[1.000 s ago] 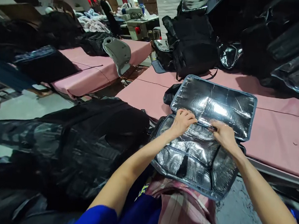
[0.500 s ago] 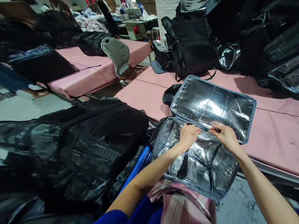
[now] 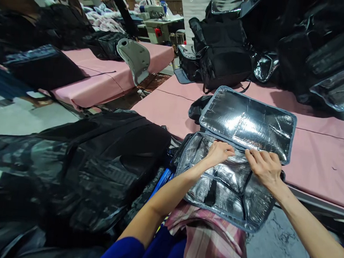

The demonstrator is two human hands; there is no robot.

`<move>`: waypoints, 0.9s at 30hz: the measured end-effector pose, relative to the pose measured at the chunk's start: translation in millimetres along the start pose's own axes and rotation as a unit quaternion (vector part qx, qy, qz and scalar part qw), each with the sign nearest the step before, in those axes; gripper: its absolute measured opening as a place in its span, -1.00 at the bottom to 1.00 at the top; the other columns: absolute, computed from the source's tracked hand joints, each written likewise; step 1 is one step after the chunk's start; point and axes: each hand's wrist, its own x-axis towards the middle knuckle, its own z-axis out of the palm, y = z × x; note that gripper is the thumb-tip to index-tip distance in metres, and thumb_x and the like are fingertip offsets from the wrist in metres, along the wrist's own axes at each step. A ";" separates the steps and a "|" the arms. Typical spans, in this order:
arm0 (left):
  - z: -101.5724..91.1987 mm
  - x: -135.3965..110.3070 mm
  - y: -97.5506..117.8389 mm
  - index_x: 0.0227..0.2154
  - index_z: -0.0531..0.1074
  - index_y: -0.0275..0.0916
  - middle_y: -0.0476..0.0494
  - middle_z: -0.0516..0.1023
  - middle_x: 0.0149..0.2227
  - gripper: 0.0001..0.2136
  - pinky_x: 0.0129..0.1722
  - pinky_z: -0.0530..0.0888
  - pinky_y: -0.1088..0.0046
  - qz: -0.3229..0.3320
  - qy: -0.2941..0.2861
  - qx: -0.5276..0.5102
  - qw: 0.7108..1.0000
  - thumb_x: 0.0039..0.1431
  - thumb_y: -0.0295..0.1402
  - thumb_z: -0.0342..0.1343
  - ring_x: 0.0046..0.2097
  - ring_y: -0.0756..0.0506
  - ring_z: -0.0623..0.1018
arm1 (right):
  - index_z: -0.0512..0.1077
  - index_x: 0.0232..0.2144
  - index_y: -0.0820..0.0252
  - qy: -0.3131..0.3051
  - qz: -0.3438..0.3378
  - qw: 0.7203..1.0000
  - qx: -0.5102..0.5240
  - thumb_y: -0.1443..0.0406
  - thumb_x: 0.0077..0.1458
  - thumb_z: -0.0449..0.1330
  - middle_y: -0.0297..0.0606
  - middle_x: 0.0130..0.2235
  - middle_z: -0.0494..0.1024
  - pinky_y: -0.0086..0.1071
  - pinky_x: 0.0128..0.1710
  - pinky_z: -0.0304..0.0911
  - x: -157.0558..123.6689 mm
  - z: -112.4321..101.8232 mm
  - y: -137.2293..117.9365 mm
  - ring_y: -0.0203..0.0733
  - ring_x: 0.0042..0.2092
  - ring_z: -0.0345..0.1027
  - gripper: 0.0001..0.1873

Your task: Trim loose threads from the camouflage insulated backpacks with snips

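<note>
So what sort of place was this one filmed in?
Probably a workshop where bags are sewn: a sewing machine stands at the back, black bags are piled on a pink table, and a foil-lined bag lies open up close.

Two hands [image 3: 221, 152] [image 3: 263, 167] touch one open silver bag [image 3: 247, 119]. Inside it: one wide black strap [image 3: 211, 192]. Past it: two pink tabletops [image 3: 169, 105] [image 3: 89, 86], one gray chair [image 3: 133, 58].
</note>
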 end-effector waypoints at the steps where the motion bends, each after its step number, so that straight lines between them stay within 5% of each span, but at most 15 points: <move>1: -1.0 0.3 0.7 -0.44 0.56 -0.20 0.01 0.58 -0.38 -0.87 -0.24 0.31 0.52 -0.004 -0.001 -0.002 1.000 0.06 -0.32 0.13 -0.35 0.00 0.48 | 0.40 -0.22 0.14 -0.013 -0.001 1.000 0.001 0.39 0.16 0.00 -0.31 -0.29 0.54 -0.30 -0.37 -0.09 1.9 0.7 0.1 -0.28 -0.37 0.18 -0.80; 11: 1.0 6.3 0.6 -0.44 0.56 -0.22 0.00 0.57 -0.41 -0.86 -0.26 0.32 0.51 -0.009 0.005 -0.014 1.000 0.04 -0.31 0.13 -0.37 0.00 0.45 | 0.40 -0.34 0.15 -0.024 -0.009 0.999 0.045 0.39 0.19 -0.05 -0.30 -0.42 0.49 -0.30 -0.43 -0.15 7.5 6.6 10.2 -0.29 -0.42 0.13 -0.78; 19: 1.5 7.5 1.0 -0.45 0.55 -0.24 -0.01 0.57 -0.40 -0.87 -0.26 0.32 0.53 -0.003 0.006 -0.006 1.000 0.05 -0.33 0.13 -0.34 -0.01 0.47 | 0.39 -0.29 0.17 0.024 -0.034 0.999 0.027 0.40 0.18 -0.02 -0.30 -0.40 0.48 -0.31 -0.41 -0.14 15.3 8.1 5.9 -0.28 -0.40 0.14 -0.81; 27: -25.5 -0.2 9.9 -0.25 0.50 -0.20 -0.08 0.55 -0.30 -0.78 -0.16 0.28 0.42 0.094 -0.064 0.168 0.979 0.09 -0.21 0.13 -0.23 -0.09 0.48 | 0.39 -0.34 0.17 -0.009 -0.004 0.997 0.072 0.43 0.17 -0.04 -0.28 -0.43 0.45 -0.31 -0.40 -0.13 14.0 12.2 9.3 -0.26 -0.40 0.12 -0.79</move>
